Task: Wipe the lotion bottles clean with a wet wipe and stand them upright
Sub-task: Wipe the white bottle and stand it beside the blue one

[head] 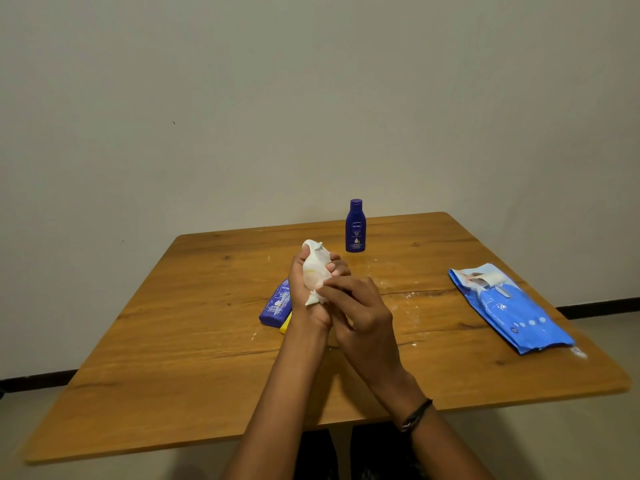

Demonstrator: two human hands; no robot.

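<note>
Gripping a bunched wipe (315, 271) in our left hand (302, 299), we pinch its lower end with our right hand (360, 317). One bottle (355, 226) stands upright; a second bottle (277, 303) lies flat.

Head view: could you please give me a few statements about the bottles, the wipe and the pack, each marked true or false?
1. A blue lotion bottle stands upright at the far side of the table. True.
2. The wipes pack lies left of the hands. False: it lies to their right.
3. The left hand and right hand both hold the white wipe. True.
4. The second blue bottle stands upright. False: it lies on its side.
</note>
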